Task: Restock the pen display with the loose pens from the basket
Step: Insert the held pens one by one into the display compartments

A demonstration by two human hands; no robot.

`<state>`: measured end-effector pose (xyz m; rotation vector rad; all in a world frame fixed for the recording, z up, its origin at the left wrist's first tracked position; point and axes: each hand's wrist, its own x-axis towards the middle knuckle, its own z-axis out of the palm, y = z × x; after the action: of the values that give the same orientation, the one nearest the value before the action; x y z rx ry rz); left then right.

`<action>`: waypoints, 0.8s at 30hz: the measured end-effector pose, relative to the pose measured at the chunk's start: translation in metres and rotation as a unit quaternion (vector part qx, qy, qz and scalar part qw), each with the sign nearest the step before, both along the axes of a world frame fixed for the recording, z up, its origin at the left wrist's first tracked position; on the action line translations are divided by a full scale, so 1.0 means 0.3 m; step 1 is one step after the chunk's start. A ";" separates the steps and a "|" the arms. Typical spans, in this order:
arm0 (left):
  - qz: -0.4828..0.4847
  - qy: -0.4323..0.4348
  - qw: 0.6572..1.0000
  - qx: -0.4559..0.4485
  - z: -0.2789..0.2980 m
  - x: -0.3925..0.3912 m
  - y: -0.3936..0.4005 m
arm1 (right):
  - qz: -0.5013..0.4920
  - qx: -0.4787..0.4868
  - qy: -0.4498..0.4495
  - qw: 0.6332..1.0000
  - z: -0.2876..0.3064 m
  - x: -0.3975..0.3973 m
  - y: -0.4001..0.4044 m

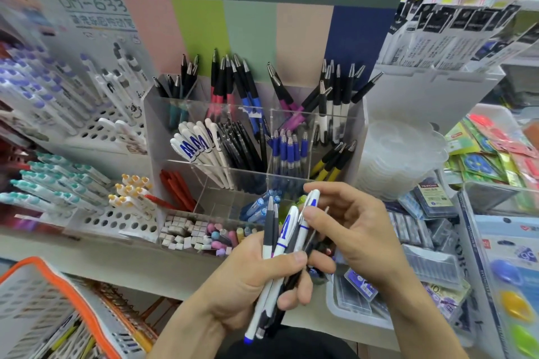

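Observation:
My left hand (262,277) grips a bundle of loose pens (275,245), white, grey and black ones, tips pointing up. My right hand (347,224) pinches one white pen with blue print (309,207) at the top of that bundle. Both hands are just in front of the clear acrylic pen display (163,125), whose compartments hold black, blue, white, yellow and red pens. A compartment of matching white pens with blue print (201,148) sits in its middle row. The white basket with an orange rim (67,294) is at the lower left, a few pens visible inside.
White peg racks of pens (96,221) stand to the left of the display. Small erasers (189,233) fill a front tray. Stacked clear plastic lids (402,154) and boxed stationery (428,259) crowd the shelf on the right. A shelf edge (131,268) runs below the hands.

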<state>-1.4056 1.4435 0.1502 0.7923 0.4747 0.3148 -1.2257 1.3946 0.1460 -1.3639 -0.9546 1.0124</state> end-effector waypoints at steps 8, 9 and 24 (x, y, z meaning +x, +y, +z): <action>-0.010 -0.004 1.000 -0.015 -0.041 -0.048 -0.009 | -0.103 0.046 0.048 0.992 0.066 0.018 0.043; -0.004 0.008 1.000 -0.013 -0.046 -0.054 -0.009 | -0.121 0.065 0.037 0.990 0.083 0.019 0.056; 0.165 0.032 0.984 -0.066 -0.031 -0.139 0.004 | -0.044 0.290 -0.307 0.905 0.149 -0.204 0.431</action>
<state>-1.4472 1.4449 0.1408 0.5944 0.6831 0.5604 -1.2868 1.5238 0.1906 -1.1997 -1.4987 0.1621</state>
